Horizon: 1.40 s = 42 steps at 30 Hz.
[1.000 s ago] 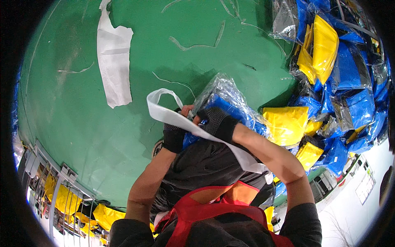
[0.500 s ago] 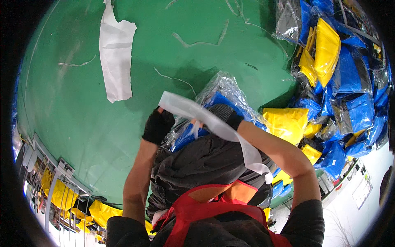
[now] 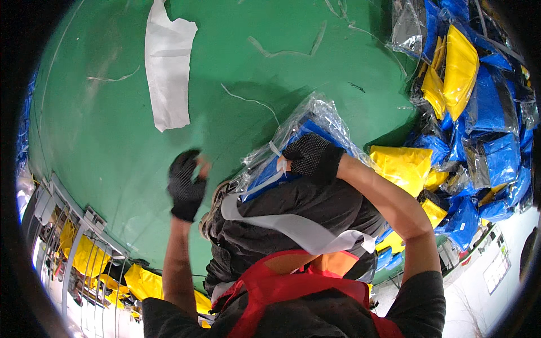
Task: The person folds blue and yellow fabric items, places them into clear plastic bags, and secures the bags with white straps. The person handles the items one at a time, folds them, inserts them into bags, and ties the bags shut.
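A pile of blue folded sheeting [image 3: 297, 131] in clear plastic [image 3: 324, 112] rests against my bent knees. Over it my right hand [image 3: 310, 156], in a black dotted glove with bare fingertips, pinches a narrow part of a white plastic strip [image 3: 307, 234]. From the pinch the strip loops down across my dark trousers, widening toward my lap, and its free end lies near my right elbow. My left hand [image 3: 189, 183], gloved the same way and slightly blurred, hovers over the green floor to the left of the pile. Its thumb stands apart from the fingers, with nothing between them.
A torn white sheet [image 3: 169, 67] and several thin plastic scraps [image 3: 290, 52] lie on the green floor [image 3: 112, 141]. Along the right stands a heap of wrapped blue packages [image 3: 493, 101] and yellow ones [image 3: 459, 70]. A metal rack [image 3: 93, 248] with yellow sheeting is at lower left.
My left hand has let go of the white strip and moved left and down. The strip has dropped onto my lap. My right hand stays at the pile, its pinch now in plainer view.
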Motion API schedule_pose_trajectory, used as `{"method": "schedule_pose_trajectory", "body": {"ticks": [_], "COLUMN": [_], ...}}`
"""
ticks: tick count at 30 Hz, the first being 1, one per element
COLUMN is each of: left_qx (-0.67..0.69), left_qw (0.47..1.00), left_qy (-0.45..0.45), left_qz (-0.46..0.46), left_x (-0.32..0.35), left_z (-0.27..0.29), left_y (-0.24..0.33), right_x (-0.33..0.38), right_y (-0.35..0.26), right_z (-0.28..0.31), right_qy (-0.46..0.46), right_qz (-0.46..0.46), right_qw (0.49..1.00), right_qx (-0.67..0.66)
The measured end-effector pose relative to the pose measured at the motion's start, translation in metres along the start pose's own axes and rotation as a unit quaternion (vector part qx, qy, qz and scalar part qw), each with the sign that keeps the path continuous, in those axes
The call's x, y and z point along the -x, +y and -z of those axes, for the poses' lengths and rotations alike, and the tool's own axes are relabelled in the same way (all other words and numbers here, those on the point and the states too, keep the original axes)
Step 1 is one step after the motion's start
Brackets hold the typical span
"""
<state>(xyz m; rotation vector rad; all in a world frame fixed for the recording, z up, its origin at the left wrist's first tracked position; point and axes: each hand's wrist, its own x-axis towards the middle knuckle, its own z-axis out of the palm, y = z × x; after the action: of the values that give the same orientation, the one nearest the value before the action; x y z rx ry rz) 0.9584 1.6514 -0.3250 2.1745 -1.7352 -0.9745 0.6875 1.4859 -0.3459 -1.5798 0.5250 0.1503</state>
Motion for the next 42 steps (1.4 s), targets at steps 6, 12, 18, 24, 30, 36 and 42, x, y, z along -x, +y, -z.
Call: {"method": "schedule_pose_trajectory", "body": {"ticks": [6,12,18,24,30,36,42], "left_qx": [0.265,0.308,0.474,0.320,0.233,0.278,-0.053], "left_qw": [0.957,0.950,0.869,0.937,0.965,0.947,0.977], "left_qy": [-0.064,-0.027,-0.121,-0.130,0.064,-0.160,0.001], "left_qz": [-0.101,-0.027,0.074,-0.052,-0.098,-0.028,-0.208], "left_x": [-0.055,-0.047,-0.053,-0.064,-0.076,-0.067,-0.068], "left_z": [-0.068,-0.082,-0.081,-0.065,-0.045,-0.060,-0.081], "left_y": [0.080,0.085,0.066,0.060,0.069,0.053,0.039], "right_x": [0.003,0.000,-0.012,-0.005,-0.005,-0.006,-0.006], "right_y": [-0.021,-0.014,-0.017,-0.014,-0.026,-0.028,-0.028], "right_z": [0.011,-0.010,-0.016,-0.013,-0.007,-0.004,-0.011], "right_qy": [-0.039,0.078,0.155,0.077,0.046,0.053,-0.013], "right_qz": [-0.064,-0.067,0.018,-0.018,-0.039,-0.052,-0.047], "right_qw": [0.995,0.995,0.944,0.965,0.947,0.963,0.939], "right_qx": [-0.063,-0.001,0.292,0.249,0.317,0.259,0.340]}}
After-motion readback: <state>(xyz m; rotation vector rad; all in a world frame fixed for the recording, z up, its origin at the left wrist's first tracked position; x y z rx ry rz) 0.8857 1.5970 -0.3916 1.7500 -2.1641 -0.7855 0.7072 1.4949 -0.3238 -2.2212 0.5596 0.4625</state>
